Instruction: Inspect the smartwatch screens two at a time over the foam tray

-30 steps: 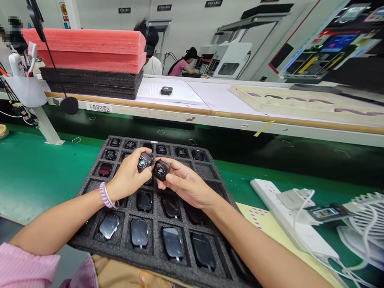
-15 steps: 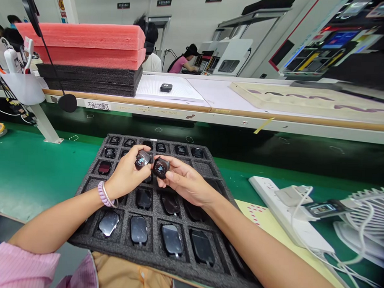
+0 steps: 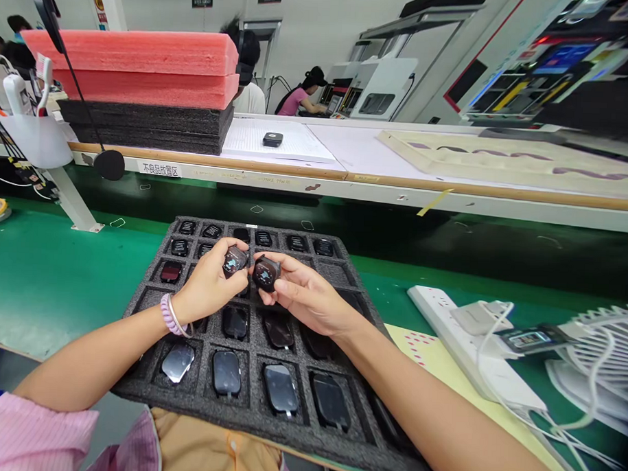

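My left hand (image 3: pixel 208 285) grips a small black watch body (image 3: pixel 234 261) with a lit screen. My right hand (image 3: pixel 304 298) grips a second lit watch body (image 3: pixel 266 273) right beside it. Both are held a little above a dark foam tray (image 3: pixel 344 269) on the green bench. The tray's pockets hold several more watch bodies (image 3: pixel 227 372), the near ones dark-screened. A beaded bracelet sits on my left wrist.
A white power strip (image 3: pixel 445 321) with a charger and cables lies right of the tray, beside a white fan (image 3: pixel 606 355). Pink and black foam sheets (image 3: pixel 144 85) are stacked on the raised shelf behind, next to one watch body (image 3: pixel 273 139). People work at far stations.
Both hands stay together over the tray. The right hand has turned its watch body slightly. The view has tipped down a little.
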`<state>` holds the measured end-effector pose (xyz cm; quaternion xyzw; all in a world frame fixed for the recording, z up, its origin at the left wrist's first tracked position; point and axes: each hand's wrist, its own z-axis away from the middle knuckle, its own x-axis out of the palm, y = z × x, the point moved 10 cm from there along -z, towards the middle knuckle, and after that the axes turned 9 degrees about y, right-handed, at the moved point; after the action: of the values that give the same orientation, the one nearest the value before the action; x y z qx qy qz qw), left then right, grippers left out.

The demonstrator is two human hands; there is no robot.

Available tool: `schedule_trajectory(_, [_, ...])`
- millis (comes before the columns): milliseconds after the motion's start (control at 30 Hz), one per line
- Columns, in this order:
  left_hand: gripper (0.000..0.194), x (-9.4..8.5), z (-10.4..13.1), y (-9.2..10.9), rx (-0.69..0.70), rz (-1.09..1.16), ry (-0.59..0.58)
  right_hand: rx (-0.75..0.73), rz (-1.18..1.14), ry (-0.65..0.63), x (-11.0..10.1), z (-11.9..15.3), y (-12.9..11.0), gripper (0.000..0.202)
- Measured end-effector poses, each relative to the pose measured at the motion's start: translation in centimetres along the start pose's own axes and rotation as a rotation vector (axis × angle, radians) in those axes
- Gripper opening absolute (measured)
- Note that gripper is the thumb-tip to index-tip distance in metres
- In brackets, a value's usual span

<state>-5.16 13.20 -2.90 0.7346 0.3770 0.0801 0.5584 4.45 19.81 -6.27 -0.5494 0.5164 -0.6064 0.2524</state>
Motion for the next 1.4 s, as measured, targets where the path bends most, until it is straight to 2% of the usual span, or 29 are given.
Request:
schedule_trajectory(267, [0.035, 0.07, 0.11, 0.1, 0.007, 0.026, -0.001, 0.002, -0.014, -0.003, 0.07, 0.13, -0.03, 0.043])
schedule_trajectory(567, [0.034, 0.23, 0.19, 0.12, -0.004, 0.016, -0.019, 0.015, 0.036, 0.066, -0.2, 0.1, -0.21, 0.047])
schedule_trajectory(800, [0.033, 0.24, 0.25, 0.14, 0.004, 0.021, -0.028, 0.015, 0.007, 0.023, 0.21, 0.21, -0.15, 0.042])
schedule_trajectory(1400, [0.034, 0.39, 0.28, 0.06, 0.011, 0.052, -0.034, 0.031, 0.041, 0.048, -0.01, 0.26, 0.03, 0.047])
